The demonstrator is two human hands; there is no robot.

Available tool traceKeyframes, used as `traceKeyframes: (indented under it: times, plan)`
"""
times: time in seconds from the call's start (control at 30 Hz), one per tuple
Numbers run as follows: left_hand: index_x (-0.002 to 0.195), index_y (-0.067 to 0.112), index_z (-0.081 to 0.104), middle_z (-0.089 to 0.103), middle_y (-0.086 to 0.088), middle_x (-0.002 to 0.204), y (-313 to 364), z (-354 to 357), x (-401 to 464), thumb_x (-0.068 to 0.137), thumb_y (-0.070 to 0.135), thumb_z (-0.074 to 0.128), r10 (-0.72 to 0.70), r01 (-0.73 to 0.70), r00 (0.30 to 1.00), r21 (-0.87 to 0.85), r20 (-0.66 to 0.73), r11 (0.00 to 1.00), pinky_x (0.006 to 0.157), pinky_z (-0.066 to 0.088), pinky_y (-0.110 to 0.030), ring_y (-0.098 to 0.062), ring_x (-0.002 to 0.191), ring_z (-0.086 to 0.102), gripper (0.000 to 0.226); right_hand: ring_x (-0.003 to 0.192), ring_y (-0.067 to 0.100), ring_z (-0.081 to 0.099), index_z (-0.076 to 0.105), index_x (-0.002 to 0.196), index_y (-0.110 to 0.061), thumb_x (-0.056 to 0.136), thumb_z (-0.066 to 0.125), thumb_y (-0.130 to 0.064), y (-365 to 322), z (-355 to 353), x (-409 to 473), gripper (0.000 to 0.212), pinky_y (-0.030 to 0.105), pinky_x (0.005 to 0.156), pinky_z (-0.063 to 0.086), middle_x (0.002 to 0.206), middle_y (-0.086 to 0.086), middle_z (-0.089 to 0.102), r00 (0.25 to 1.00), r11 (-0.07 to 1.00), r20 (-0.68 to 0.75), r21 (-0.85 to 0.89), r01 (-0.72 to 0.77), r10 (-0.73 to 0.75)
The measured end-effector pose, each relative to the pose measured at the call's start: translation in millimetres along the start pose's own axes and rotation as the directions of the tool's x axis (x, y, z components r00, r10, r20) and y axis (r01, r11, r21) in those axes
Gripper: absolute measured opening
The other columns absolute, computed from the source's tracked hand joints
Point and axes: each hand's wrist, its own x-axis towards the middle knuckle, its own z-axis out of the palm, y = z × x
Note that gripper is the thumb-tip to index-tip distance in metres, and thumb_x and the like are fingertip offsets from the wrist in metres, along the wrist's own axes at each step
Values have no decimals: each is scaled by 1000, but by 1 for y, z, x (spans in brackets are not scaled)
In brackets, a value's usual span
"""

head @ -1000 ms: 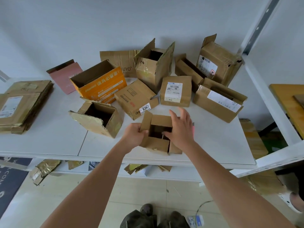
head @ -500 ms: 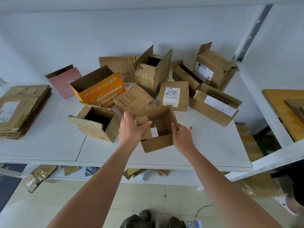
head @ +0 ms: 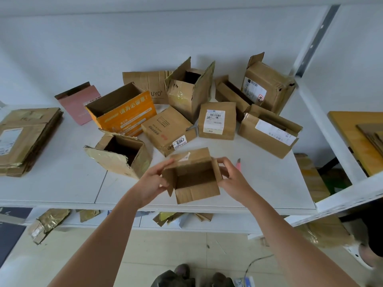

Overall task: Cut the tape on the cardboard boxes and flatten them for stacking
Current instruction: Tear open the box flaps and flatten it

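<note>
Item in hand — a small open-topped brown cardboard box [head: 193, 175] was held above the near edge of the white table [head: 62, 183], its opening turned toward the camera. It was gripped on its left wall by the left hand [head: 152, 183], fingers curled round the edge, and on its right wall by the right hand [head: 232, 179], thumb and fingers pinched on the cardboard. A strip of tape was visible on its top panel; whether the bottom seam had been cut could not be told.

Tool: a small pink-handled cutter [head: 238, 163] was seen lying on the table just behind the right hand, held by neither hand.

Done: a stack of flattened brown cardboard [head: 24, 139] was laid at the table's left end.

Outstanding — about 9 boxes were still standing unflattened at the back, among them an orange printed carton [head: 124, 114], a torn open brown box [head: 122, 155], a brown box labelled 6367 [head: 167, 131] and a tall open brown box [head: 189, 92]. The task was judged well short of halfway, with the held box next to be collapsed.
</note>
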Motion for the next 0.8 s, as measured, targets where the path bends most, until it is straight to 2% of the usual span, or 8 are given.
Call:
traceKeyframes:
  times: [0.1, 0.2, 0.27, 0.33, 0.4, 0.5, 0.67, 0.8]
  plan:
    - [136, 23, 58, 42, -5, 140, -11, -6, -5, 85, -23, 34, -64, 67, 996, -51, 55, 996, 101, 46, -43, -32, 127, 44, 72, 124, 2, 49, 48, 107, -43, 90, 53, 11, 7, -2, -4, 56, 10, 83, 45, 122, -24, 54, 999, 999, 50, -37, 12, -10]
    - [124, 17, 68, 54, 0, 136, -9, -16, -1, 87, 4, 50, -147, 152, 986, -72, 81, 986, 96, 49, -43, -28, 123, 53, 43, 129, -2, 41, 60, 91, -32, 84, 42, 16, 8, -11, -7, 52, 14, 87, 40, 140, -19, 47, 996, 998, 89, -64, 2, 4]
    - [116, 11, 68, 62, -4, 127, -8, -16, 7, 91, 26, 64, -187, 188, 982, 120, -17, 975, 86, 55, -40, -26, 112, 62, 29, 128, 0, 41, 69, 78, -21, 86, 43, 10, 7, -11, -5, 42, 20, 101, 31, 141, -17, 45, 995, 996, 99, -92, -4, 13]
    - [115, 9, 55, 61, -8, 119, -14, -9, 17, 87, 40, 72, -154, 205, 974, 352, -169, 913, 77, 56, -36, -21, 102, 62, 45, 119, 3, 53, 70, 80, -13, 93, 50, -1, 6, -3, -3, 27, 9, 94, 35, 137, -12, 51, 998, 994, 66, -106, 16, -9]
    - [123, 11, 42, 56, -7, 117, -21, 1, 25, 80, 38, 79, -86, 198, 957, 406, -278, 892, 69, 51, -31, -18, 97, 58, 63, 108, 6, 62, 66, 90, -6, 97, 53, -8, 11, 6, 0, 15, 3, 77, 39, 133, -5, 58, 999, 989, 24, -146, 36, -33]
    - [137, 13, 41, 57, -4, 116, -27, 4, 34, 79, 29, 82, -61, 177, 959, 415, -277, 892, 69, 48, -27, -18, 95, 59, 72, 85, -1, 65, 62, 101, -12, 97, 59, -16, 16, 11, 1, 6, 4, 61, 40, 120, -3, 65, 999, 995, -33, -100, -10, 7]
    - [136, 19, 48, 60, 2, 112, -28, 1, 36, 83, 27, 78, -62, 169, 971, 484, -230, 859, 67, 47, -25, -15, 94, 58, 61, 94, 6, 62, 49, 131, -20, 83, 78, -19, 7, 0, 12, 55, 16, 77, 49, 122, -8, 48, 998, 991, 16, -119, -63, 66]
    - [137, 21, 49, 61, -3, 121, -28, -5, 37, 88, 23, 73, -89, 172, 978, 496, -186, 851, 85, 50, -34, -24, 104, 59, 55, 99, 11, 57, 61, 123, -14, 79, 82, -19, -1, -8, 26, 49, 21, 87, 47, 118, -4, 48, 965, 970, 212, -217, -109, 155]
